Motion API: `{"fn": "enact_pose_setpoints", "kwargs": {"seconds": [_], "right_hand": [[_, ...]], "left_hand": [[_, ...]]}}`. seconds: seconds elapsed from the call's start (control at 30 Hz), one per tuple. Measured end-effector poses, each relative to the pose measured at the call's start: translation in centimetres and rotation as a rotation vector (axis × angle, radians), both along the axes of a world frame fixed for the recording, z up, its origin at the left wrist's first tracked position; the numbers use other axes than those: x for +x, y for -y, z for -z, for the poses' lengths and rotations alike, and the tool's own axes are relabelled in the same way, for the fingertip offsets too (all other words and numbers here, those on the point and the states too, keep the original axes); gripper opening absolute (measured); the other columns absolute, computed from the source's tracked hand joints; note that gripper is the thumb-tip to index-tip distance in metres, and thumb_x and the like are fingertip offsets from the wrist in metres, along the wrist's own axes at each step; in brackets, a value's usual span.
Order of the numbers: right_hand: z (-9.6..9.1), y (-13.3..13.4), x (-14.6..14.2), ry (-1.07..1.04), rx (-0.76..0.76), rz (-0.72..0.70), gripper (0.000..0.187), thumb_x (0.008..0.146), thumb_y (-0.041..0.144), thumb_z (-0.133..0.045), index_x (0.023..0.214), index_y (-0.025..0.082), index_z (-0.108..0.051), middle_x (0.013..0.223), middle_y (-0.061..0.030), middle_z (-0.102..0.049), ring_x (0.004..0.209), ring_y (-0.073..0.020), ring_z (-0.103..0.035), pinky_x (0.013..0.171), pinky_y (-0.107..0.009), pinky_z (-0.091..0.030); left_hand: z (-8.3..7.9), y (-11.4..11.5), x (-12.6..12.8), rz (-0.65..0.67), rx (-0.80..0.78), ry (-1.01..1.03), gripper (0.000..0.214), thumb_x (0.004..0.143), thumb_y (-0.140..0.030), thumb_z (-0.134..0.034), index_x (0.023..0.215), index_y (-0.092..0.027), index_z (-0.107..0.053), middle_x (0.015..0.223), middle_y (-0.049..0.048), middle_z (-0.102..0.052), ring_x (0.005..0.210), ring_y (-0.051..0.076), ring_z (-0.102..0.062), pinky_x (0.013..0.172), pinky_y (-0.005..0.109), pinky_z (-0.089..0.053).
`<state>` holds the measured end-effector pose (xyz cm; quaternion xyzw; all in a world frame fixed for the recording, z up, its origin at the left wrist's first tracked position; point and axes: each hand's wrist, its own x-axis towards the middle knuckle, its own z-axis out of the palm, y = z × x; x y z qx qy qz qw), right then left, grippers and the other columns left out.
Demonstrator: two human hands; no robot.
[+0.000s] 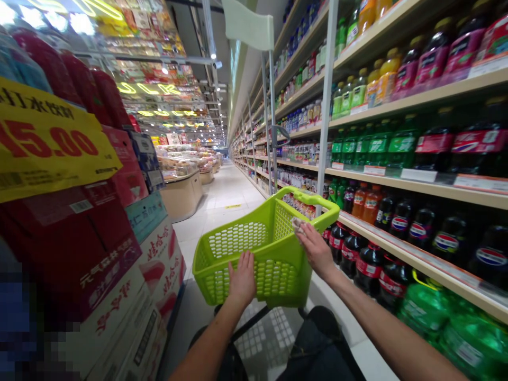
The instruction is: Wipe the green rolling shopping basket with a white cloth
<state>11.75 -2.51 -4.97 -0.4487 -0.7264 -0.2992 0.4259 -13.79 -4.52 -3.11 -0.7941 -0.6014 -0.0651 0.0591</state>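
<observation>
A lime-green plastic shopping cart stands crosswise in the aisle before me, its handle at the far right end. My left hand lies against the near side wall, fingers stretched out and holding nothing. Near the handle, my right hand presses a crumpled whitish cloth or wipe on the near rim. The cloth is partly hidden under the fingers. Inside the cart, the visible part of the basket shows bare mesh walls. My knees are bent close below it.
Shelves of bottled drinks run along the right, with large green bottles at the bottom. Stacked drink cartons under a yellow price sign rise close on the left. Round display stands line the tiled aisle beyond.
</observation>
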Motion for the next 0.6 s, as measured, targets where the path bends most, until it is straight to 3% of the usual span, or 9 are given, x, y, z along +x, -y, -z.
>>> {"fn": "enact_pose_setpoints", "kwargs": {"seconds": [0.07,0.23,0.3,0.4,0.47,0.53,0.6], "right_hand": [[-0.2,-0.1,0.3,-0.012,0.007,0.012,0.038,0.086,0.008,-0.036,0.117,0.018,-0.055,0.131,-0.0088,-0.045,0.129,-0.0199,-0.026,0.104,-0.043,-0.033],[3.4,1.0,1.0,0.091,-0.053,-0.112,0.039,0.087,0.010,-0.035,0.118,0.025,-0.053,0.127,-0.0032,-0.050,0.126,-0.0160,-0.034,0.101,-0.039,-0.038],[2.0,1.0,1.4,0.067,-0.050,-0.105,0.040,0.086,0.010,-0.036,0.119,0.025,-0.053,0.129,-0.0031,-0.048,0.126,-0.0167,-0.033,0.101,-0.040,-0.037],[-2.4,0.1,2.5,-0.049,0.036,-0.010,0.042,0.083,0.008,-0.038,0.120,0.020,-0.053,0.135,-0.0055,-0.040,0.129,-0.0201,-0.028,0.104,-0.042,-0.033],[-3.8,-0.4,3.4,-0.097,0.048,0.059,0.042,0.081,0.008,-0.039,0.119,0.019,-0.053,0.136,-0.0059,-0.039,0.129,-0.0213,-0.028,0.105,-0.043,-0.032],[-2.6,-0.2,3.9,-0.093,0.015,0.103,0.044,0.080,0.006,-0.037,0.119,0.020,-0.054,0.135,-0.0053,-0.041,0.128,-0.0206,-0.029,0.103,-0.041,-0.035],[-0.2,0.6,4.2,-0.036,-0.029,0.101,0.047,0.079,0.004,-0.034,0.117,0.022,-0.055,0.132,-0.0044,-0.045,0.127,-0.0185,-0.033,0.099,-0.037,-0.040]], "left_hand": [[0.0,0.1,0.0,-0.003,-0.007,-0.001,0.077,0.063,-0.004,-0.038,0.138,-0.016,-0.019,0.146,0.0071,-0.015,0.134,0.025,-0.014,0.103,0.058,-0.016],[0.3,-0.2,-0.4,-0.001,-0.004,-0.015,0.081,0.061,-0.003,-0.038,0.138,-0.017,-0.019,0.146,0.0057,-0.015,0.134,0.024,-0.015,0.103,0.058,-0.016],[0.4,-0.3,-0.4,-0.004,0.005,-0.019,0.080,0.060,-0.002,-0.037,0.138,-0.016,-0.019,0.146,0.0057,-0.015,0.134,0.023,-0.015,0.103,0.058,-0.016],[0.5,-0.2,-0.4,-0.004,0.020,-0.011,0.078,0.062,-0.002,-0.036,0.138,-0.015,-0.019,0.146,0.0064,-0.015,0.134,0.023,-0.015,0.103,0.057,-0.016],[0.7,-0.1,-0.4,-0.006,0.030,-0.006,0.077,0.063,-0.003,-0.035,0.138,-0.015,-0.019,0.146,0.0064,-0.014,0.134,0.022,-0.014,0.104,0.055,-0.017],[0.9,-0.1,-0.6,-0.005,0.033,-0.007,0.077,0.063,-0.003,-0.035,0.138,-0.015,-0.019,0.146,0.0063,-0.013,0.134,0.022,-0.013,0.104,0.055,-0.018],[1.0,-0.2,-0.8,0.006,0.035,-0.017,0.078,0.062,-0.003,-0.035,0.138,-0.013,-0.018,0.147,0.0064,-0.013,0.134,0.022,-0.013,0.103,0.055,-0.019]]}}
